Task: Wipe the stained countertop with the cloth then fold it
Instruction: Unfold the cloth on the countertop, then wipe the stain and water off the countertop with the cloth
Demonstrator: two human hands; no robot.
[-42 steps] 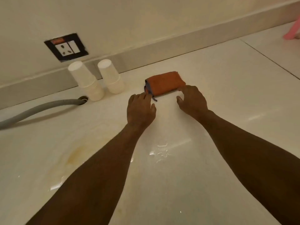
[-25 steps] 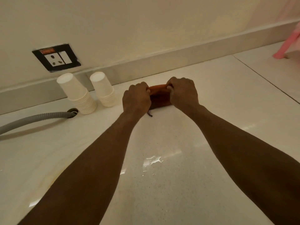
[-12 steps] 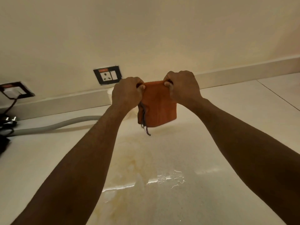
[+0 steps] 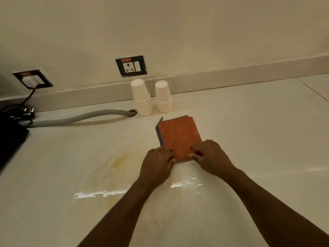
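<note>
An orange cloth with a blue-grey edge lies flat on the pale countertop, partly unfolded into a rectangle. My left hand pinches its near left corner. My right hand pinches its near right corner. A yellowish stain spreads over the counter left of my hands, and wet streaks shine in front of it.
Two stacks of upturned white paper cups stand by the back wall behind the cloth. A grey corrugated hose runs left from a hole in the counter. Black plugs and cables lie at far left under wall sockets.
Both hands gripped the folded cloth, lifted it so it hung open, and have now laid it flat on the counter, closer to me and longer than before.
</note>
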